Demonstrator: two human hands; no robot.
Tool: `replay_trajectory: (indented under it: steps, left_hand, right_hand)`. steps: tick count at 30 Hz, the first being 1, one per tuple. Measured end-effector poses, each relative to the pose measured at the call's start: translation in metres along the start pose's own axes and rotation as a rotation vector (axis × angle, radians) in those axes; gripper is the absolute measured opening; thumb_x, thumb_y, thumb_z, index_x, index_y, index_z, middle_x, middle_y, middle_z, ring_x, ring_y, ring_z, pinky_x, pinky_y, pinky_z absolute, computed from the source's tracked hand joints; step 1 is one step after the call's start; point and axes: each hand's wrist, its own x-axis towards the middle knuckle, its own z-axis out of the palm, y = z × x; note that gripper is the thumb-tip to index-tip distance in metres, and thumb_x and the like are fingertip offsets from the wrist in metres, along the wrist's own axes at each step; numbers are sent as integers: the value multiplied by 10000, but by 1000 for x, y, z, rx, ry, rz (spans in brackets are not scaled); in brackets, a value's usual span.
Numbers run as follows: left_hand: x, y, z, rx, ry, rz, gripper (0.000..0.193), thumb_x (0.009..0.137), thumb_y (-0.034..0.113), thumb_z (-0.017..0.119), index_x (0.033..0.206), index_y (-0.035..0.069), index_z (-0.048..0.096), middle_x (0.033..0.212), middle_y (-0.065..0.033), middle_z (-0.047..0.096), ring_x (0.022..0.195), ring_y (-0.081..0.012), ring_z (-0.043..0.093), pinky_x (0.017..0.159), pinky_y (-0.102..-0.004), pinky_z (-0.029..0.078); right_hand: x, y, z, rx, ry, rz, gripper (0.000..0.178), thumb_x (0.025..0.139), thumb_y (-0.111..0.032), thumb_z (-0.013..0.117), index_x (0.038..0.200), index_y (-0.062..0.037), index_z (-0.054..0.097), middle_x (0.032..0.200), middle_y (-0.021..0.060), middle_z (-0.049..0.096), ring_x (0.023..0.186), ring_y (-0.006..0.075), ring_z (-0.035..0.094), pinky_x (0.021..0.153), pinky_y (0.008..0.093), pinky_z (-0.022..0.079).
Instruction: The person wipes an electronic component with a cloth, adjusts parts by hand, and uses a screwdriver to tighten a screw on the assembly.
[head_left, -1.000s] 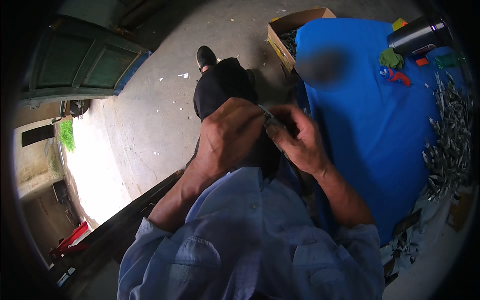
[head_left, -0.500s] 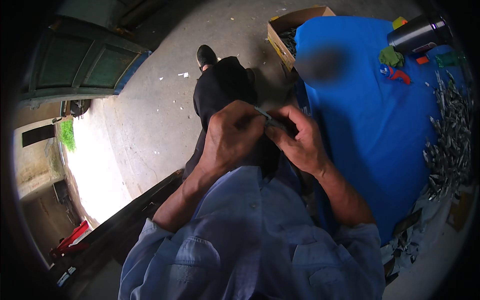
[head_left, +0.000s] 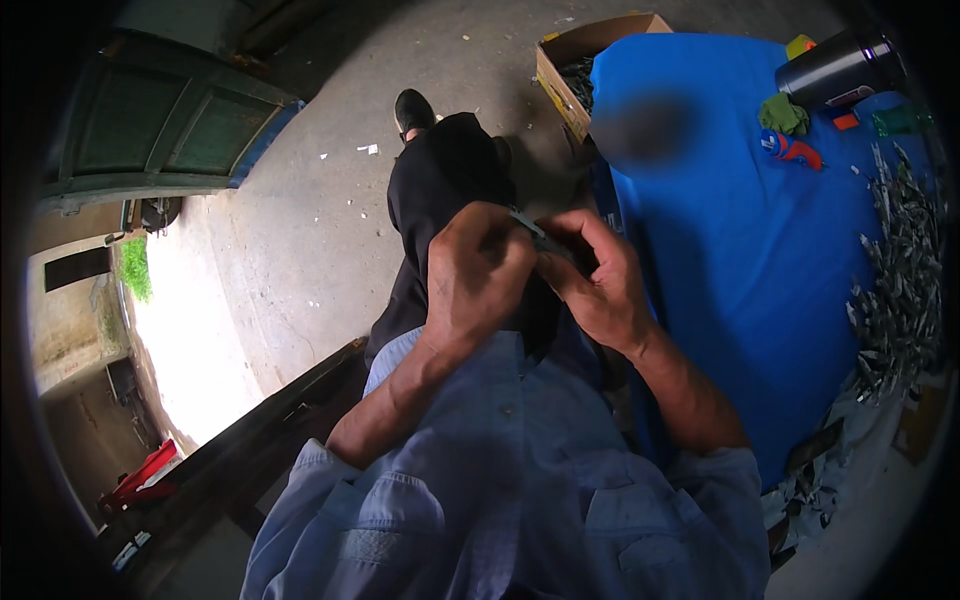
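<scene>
Above my lap, my left hand [head_left: 478, 270] and my right hand [head_left: 603, 285] are close together, fingertips almost meeting. Between them is a small thin grey strip [head_left: 528, 224], pinched by the thumb and fingers of each hand. Most of the strip is covered by my fingers, so its exact kind does not show. To the right, on the blue cloth [head_left: 735, 270], lies a heap of small grey and silvery strips [head_left: 900, 285].
A cardboard box [head_left: 553, 90] of dark pieces stands beyond the blue-covered surface. On the cloth are a dark shiny cylinder [head_left: 838, 72], a crumpled green cloth [head_left: 783, 115] and a red-and-blue object [head_left: 795, 150]. A green panelled door [head_left: 165, 120] is at far left.
My left hand and forearm have shifted slightly right, toward my right hand, and the wrist has turned a little. Both hands still pinch the strip.
</scene>
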Motion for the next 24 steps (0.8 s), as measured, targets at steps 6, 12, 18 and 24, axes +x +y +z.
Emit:
replay_trajectory:
  steps: [6, 12, 18, 24]
  left_hand:
    - [1, 1, -1, -119, -57, -157, 234, 953, 129, 667, 1071, -68, 711, 841, -152, 745, 755, -183, 731, 708, -326, 577]
    - [9, 10, -15, -185, -190, -239, 306, 996, 171, 660, 1160, -83, 707, 881, -137, 755, 751, -158, 735, 716, -300, 584]
    - [6, 2, -23, -87, -197, -109, 294, 976, 179, 693, 1152, -52, 735, 953, -146, 775, 894, -194, 765, 812, -322, 597]
    - [8, 0, -21, -106, -195, -105, 263, 938, 172, 752, 1093, -41, 769, 927, -122, 784, 900, -175, 747, 823, -306, 585]
  right_hand:
    - [0, -6, 1, 52, -1, 19, 265, 1014, -77, 721, 1246, 22, 638, 1156, 109, 734, 1067, 143, 694, 935, 305, 559]
    - [0, -1, -2, 101, 16, 92, 273, 1008, -88, 725, 1244, 17, 637, 1148, 98, 735, 1060, 148, 699, 932, 308, 557]
    - [1, 0, 0, 89, 12, 95, 261, 1006, -88, 726, 1235, 8, 646, 1129, 95, 741, 1054, 147, 702, 914, 307, 563]
    - [1, 0, 1, 2, 26, 58, 243, 1001, -86, 734, 1217, -8, 654, 1094, 87, 742, 1008, 130, 696, 866, 297, 561]
